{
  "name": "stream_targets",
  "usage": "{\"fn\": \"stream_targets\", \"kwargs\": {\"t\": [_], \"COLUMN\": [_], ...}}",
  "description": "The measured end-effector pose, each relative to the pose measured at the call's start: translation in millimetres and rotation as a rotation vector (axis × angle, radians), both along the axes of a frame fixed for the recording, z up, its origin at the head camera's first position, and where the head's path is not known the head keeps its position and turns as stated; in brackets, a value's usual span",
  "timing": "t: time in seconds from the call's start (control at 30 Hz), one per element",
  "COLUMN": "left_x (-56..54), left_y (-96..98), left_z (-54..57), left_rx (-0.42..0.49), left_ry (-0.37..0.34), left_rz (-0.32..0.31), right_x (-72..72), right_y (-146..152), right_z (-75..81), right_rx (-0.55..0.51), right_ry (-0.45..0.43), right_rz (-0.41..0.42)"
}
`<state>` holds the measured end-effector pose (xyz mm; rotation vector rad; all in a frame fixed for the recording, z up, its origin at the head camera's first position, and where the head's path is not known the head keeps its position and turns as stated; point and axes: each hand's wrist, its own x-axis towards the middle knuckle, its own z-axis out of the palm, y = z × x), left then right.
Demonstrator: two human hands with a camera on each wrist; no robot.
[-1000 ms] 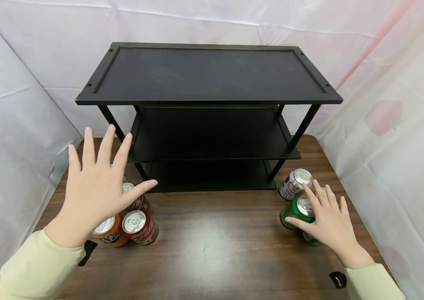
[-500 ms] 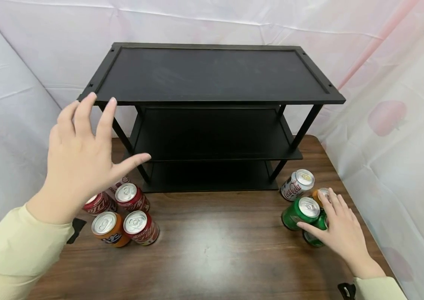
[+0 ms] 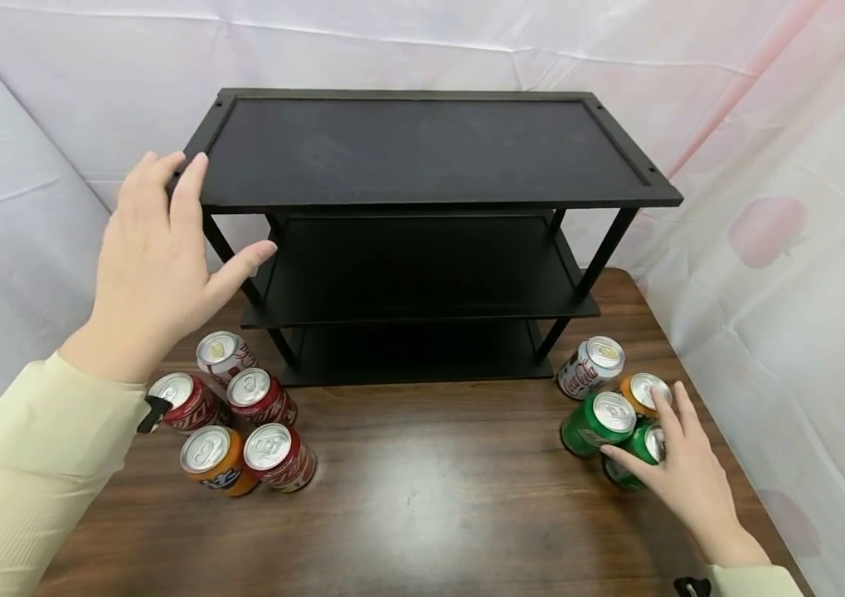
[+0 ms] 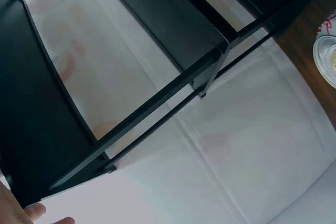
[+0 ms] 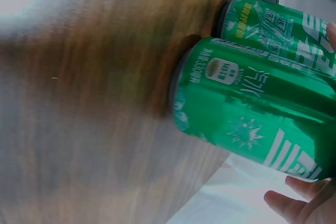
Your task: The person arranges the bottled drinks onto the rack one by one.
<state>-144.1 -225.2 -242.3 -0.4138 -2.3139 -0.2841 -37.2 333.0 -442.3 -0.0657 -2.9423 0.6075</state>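
My left hand (image 3: 149, 257) is raised at the front left corner of a black three-tier shelf (image 3: 422, 149), thumb spread from the fingers. The left wrist view catches a few fingertips (image 4: 35, 211) right by the shelf's corner. Over on the right, my right hand (image 3: 694, 473) is around the nearer green soda can (image 5: 252, 103), its thumb and fingers apart on either side. Some of that can's top is hidden by the hand. A second green can (image 3: 594, 427) stands beside it, close to the thumb. Just behind is an orange can (image 3: 644, 394), partly covered by the fingertips.
A white cola can (image 3: 590, 367) stands by the shelf's right leg. Left on the wooden table (image 3: 422, 514) are several cans: a pale one (image 3: 226, 356), dark red ones (image 3: 280, 456) and an orange one (image 3: 220, 460). White cloth (image 3: 788, 348) walls surround the table.
My left hand has risen from over the left cans to the shelf's corner, uncovering those cans. My right hand has shifted slightly right and down, from over the green cans to around the nearer one.
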Motion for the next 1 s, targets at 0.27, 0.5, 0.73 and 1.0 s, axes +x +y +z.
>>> {"fn": "stream_targets", "kwargs": {"t": [0.27,0.5,0.73,1.0], "left_x": [0.1,0.8,-1.3,-3.9], "left_y": [-0.5,4.6,6.5,7.9], "left_z": [10.1,7.4,4.6,1.4], "left_rx": [0.098,0.140,0.121,0.119], "left_ry": [-0.185,-0.118,-0.043,0.009], "left_rz": [0.030,0.012,0.038,0.048], "right_x": [11.9,20.3,25.1,28.9], "right_y": [0,-13,-21,-22], "right_z": [-11.1,-25.5,-35.0,-38.1], "right_rx": [-0.093,-0.184,-0.243,-0.307], "right_ry": [0.072,0.207,0.279,0.273], "right_rz": [-0.074,-0.241,-0.289,-0.294]}}
